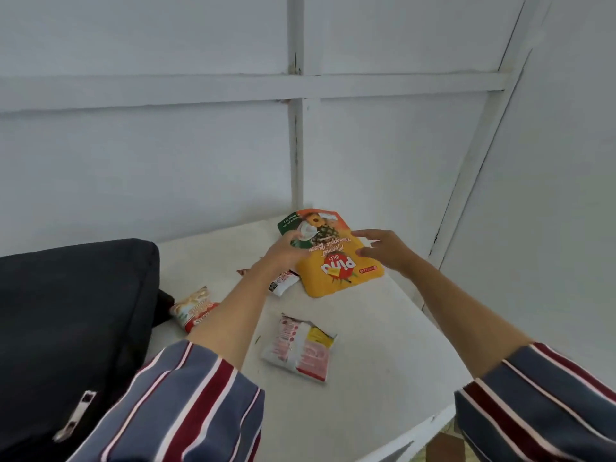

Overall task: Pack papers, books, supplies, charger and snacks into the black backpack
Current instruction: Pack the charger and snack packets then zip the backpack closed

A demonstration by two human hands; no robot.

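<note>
Currently my left hand [283, 251] grips the left edge of the yellow snack bag [336, 261], at the far side of the white table [383, 345]. My right hand [386, 251] is open, fingers spread at the bag's right edge; I can't tell if it touches. The black backpack [66, 311] lies on the left, a red-white packet [195, 308] just beside it. A pink packet [298, 348] sits nearer, mid-table.

Yellow snack bag [336, 261] far center, black backpack [66, 311] at left (3 small pkts [298, 348] nearby).
</note>
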